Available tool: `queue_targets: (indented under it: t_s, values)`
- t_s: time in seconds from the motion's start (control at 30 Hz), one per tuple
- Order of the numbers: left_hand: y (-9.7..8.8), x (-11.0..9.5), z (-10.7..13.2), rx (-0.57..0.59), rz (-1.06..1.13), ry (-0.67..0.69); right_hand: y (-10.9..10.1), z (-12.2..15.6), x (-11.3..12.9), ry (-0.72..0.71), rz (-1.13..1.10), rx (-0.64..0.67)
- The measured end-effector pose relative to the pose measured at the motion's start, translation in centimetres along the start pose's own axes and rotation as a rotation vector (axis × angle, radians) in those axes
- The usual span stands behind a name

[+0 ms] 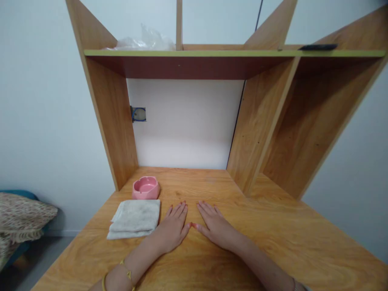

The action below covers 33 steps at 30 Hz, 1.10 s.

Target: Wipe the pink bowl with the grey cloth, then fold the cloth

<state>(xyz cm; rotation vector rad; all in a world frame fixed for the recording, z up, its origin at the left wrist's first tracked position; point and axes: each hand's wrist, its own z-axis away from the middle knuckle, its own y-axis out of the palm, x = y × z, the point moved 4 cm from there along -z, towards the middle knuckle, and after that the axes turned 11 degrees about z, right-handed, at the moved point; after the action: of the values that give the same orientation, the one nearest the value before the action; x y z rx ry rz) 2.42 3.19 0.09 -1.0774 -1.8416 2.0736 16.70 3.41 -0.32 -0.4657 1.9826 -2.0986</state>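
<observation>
My left hand lies flat on the wooden desk, palm down, with nothing in it. Beside it, my right hand rests palm down too, fingers stretched out and holding nothing. The two thumb tips meet or nearly meet between the hands. A folded pale grey cloth lies just left of my left hand, close to the wrist. Behind the cloth stands a pink ashtray with notches in its rim.
A wooden shelf unit rises from the back of the desk. Clear plastic bags and a dark flat object sit on its upper shelf. An uncovered wall socket box shows at the back. A patterned fabric drapes over something blue at far left.
</observation>
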Motion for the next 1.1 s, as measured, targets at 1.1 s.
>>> queue_targets:
  t_s: [1.1]
  values:
    - [-11.5,9.3,3.6,-0.789,-0.390,-0.608,-0.2,0.1,-0.1,0.003,-0.032,0.001]
